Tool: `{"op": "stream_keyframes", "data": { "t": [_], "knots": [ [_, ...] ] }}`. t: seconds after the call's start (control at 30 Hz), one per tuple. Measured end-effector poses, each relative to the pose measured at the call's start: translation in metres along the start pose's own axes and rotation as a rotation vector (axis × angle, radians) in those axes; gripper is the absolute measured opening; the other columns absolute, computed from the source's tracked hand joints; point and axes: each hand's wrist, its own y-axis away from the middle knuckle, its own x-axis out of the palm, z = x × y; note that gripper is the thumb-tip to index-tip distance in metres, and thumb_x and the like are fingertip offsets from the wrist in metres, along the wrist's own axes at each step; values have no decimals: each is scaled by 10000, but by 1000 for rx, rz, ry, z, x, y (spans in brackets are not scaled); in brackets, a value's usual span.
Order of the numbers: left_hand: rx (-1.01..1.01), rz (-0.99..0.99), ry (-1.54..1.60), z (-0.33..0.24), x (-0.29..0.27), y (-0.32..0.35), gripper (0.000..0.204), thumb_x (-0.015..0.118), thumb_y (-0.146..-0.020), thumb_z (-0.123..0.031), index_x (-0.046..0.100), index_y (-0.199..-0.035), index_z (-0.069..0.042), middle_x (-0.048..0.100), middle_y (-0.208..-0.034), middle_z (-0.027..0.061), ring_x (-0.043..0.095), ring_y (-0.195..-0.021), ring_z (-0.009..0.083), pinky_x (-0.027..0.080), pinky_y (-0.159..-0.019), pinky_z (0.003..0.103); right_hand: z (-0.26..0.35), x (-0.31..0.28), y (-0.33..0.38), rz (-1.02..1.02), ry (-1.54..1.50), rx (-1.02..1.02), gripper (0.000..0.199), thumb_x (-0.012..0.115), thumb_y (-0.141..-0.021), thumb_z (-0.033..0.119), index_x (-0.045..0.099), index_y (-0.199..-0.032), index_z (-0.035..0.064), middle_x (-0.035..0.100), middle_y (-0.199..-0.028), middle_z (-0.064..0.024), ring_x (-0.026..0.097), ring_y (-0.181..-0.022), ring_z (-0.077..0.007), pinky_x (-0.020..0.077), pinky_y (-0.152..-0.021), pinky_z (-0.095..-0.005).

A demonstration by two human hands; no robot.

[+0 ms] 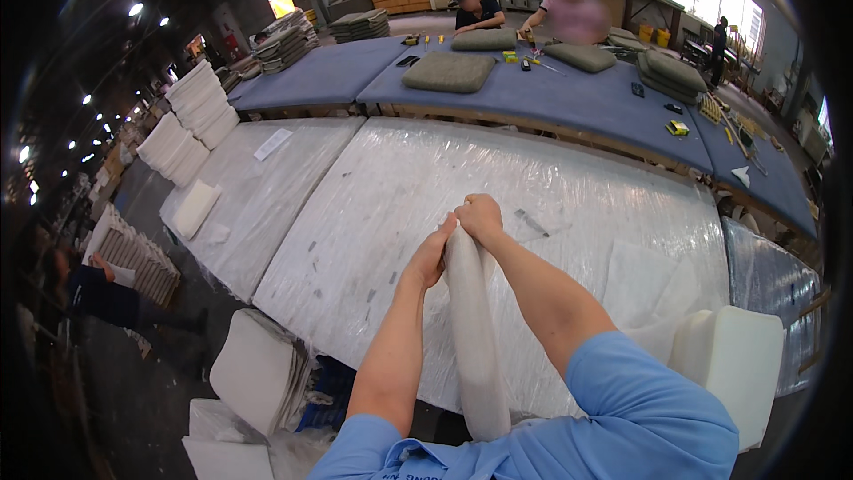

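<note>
A white cushion stands on its narrow edge over the plastic-wrapped table, stretching from my body out to my hands. At its far end my left hand is closed around the left corner. My right hand is shut beside it, gripping the top of the same end. The fingertips of both hands nearly meet there, and the exact fold or edge they pinch is hidden.
White pads are stacked close on my right, and more white pads at lower left. Blue tables across from me hold grey-green cushions and small tools. Two people sit or stand behind them; another person is at far left.
</note>
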Motion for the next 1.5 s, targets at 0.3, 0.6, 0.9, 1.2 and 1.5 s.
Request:
{"op": "stream_keyframes", "data": {
  "t": [0.3, 0.6, 0.9, 1.2, 1.5],
  "knots": [
    [24, -152, -178, 4, 23, 0, 624, 671, -891, -487, 644, -1150, 80, 687, -983, 166, 668, -818, 244, 533, -711, 397, -13, -2, -9, 89, -68, -51, 141, 640, -681, 148, 644, -683, 7, 640, -698, -215, 609, -633, -321, 501, -651, -455],
    [-13, -230, -67, -5, 32, 3, 471, 635, -906, -399, 659, -1086, 36, 679, -936, 145, 661, -780, 237, 539, -680, 408, -1, -3, -9, 151, -77, 50, 151, 654, -756, 168, 657, -742, 18, 695, -780, -214, 677, -744, -388, 530, -720, -466],
    [-97, -257, 21, -5, 19, -3, 347, 677, -894, -322, 683, -1048, -12, 704, -942, 121, 679, -816, 241, 554, -734, 395, -146, -69, 99, -57, -167, 2, 386, 695, -954, 407, 639, -952, 25, 674, -847, -128, 636, -783, -262, 499, -724, -404],
    [85, -383, -36, -18, -14, -68, 263, 610, -867, -247, 649, -944, 1, 686, -824, 145, 685, -706, 299, 567, -661, 447, -246, -152, 337, 452, -370, 678, 484, 506, -1072, 502, 653, -1348, 133, 682, -1210, -87, 624, -1090, -207, 515, -892, -402],
    [140, -472, 314, -11, -45, -58, 302, 493, -904, -228, 644, -1003, 14, 719, -1048, 206, 714, -929, 382, 594, -835, 519, -226, -119, 302, -113, -444, 410, 681, 344, -1106, 535, 748, -1175, -9, 763, -1088, -172, 694, -1038, -259, 499, -943, -368]
  ]
}}
